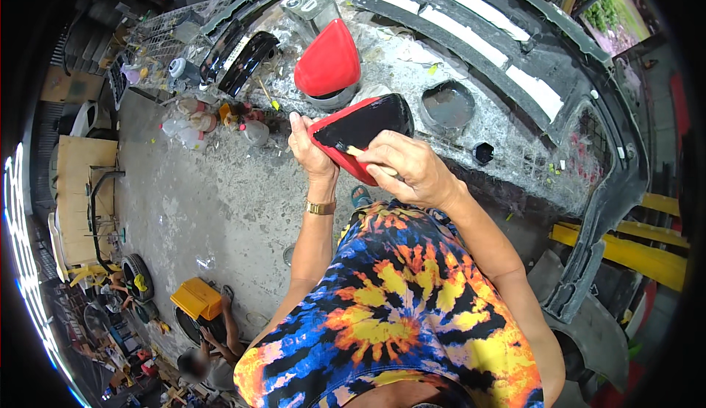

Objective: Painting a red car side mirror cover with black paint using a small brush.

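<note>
My left hand (313, 150) grips a red curved shell (379, 114) by its lower left edge, its hollow side facing up and coated glossy black. My right hand (404, 169) is closed round a slim light-handled brush (355, 151), whose tip touches the black coating near the shell's left part. Just beyond, a second red shell (327, 58) rests on a grey stand on a whitish, stained bench (390, 62).
A large dark bumper (478, 47) with white strips spans the bench's back and right. Glossy black parts (243, 62) and plastic jugs (184, 128) are left. Yellow panels (625, 253) stand right. At lower left, another person (226, 342) crouches beside a yellow object (195, 297).
</note>
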Available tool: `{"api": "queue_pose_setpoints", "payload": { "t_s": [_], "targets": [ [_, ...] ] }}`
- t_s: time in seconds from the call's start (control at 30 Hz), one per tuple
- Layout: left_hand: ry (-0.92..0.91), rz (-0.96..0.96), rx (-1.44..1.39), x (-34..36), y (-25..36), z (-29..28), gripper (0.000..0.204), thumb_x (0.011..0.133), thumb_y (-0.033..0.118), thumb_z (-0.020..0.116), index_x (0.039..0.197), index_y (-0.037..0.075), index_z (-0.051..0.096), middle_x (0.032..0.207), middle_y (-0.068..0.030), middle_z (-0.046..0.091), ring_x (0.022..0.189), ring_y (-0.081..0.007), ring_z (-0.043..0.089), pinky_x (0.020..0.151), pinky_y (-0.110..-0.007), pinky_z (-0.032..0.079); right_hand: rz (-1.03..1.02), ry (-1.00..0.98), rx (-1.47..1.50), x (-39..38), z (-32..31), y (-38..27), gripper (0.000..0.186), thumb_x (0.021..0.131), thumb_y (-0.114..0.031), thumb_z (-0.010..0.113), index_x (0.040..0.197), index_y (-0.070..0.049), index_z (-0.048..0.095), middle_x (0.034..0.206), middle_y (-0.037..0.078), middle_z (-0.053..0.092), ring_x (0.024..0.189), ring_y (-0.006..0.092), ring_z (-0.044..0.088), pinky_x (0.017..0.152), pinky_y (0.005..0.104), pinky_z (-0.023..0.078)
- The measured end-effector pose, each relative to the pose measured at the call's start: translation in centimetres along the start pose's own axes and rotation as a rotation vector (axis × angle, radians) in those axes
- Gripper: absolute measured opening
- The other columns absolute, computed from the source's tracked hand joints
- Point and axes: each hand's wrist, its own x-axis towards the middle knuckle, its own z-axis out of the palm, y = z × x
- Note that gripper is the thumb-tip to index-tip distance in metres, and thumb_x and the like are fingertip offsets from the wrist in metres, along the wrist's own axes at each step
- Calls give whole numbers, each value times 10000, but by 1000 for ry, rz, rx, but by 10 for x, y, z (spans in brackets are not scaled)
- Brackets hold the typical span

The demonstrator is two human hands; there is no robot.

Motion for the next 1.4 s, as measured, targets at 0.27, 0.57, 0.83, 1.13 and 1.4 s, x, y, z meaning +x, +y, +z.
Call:
{"api": "queue_pose_setpoints", "payload": {
  "t_s": [0.27, 0.57, 0.83, 1.13, 1.4],
  "targets": [
    [37, -43, -92, 9, -11, -15, 430, 1016, 359, 412, 648, 139, 428, 576, 48, 416, 504, -73, 405, 493, -230, 368, 134, -91, 5, -43, -12, 2, 123, 822, -25, 618, 940, 9, 608, 810, 128, 562, 708, 294, 585, 635, 369, 489],
    [27, -288, -103, 19, -6, -48, 523, 950, 577, 408, 801, 91, 530, 774, -31, 604, 729, -131, 596, 692, -289, 505, 653, 404, 134, -104, -61, 12, 158, 929, -100, 565, 926, 2, 685, 699, 8, 552, 602, 46, 463, 542, 214, 358],
    [-435, -349, -136, -4, 39, -41, 429, 804, 210, 626, 1164, 7, 510, 1121, -83, 605, 1023, -171, 577, 959, -307, 412, 772, 593, 215, -117, -67, 19, 190, 954, -146, 549, 935, -11, 681, 682, -19, 537, 551, 17, 415, 487, 180, 312],
    [-595, -257, 331, -29, 68, -59, 593, 779, 12, 697, 1314, -55, 450, 1277, -109, 520, 1183, -207, 495, 1031, -362, 362, 835, 768, 13, -163, -131, 61, 187, 933, -152, 590, 1022, -11, 675, 741, -10, 605, 612, 30, 479, 541, 197, 380],
    [-691, -217, 481, -39, 56, -55, 413, 829, -13, 656, 1215, 27, 514, 1152, -39, 595, 1015, -108, 568, 878, -256, 438, 897, 359, -539, -239, -108, 138, 197, 872, -215, 639, 952, -45, 698, 914, 117, 661, 862, 299, 637, 755, 361, 496]
  ]
}}
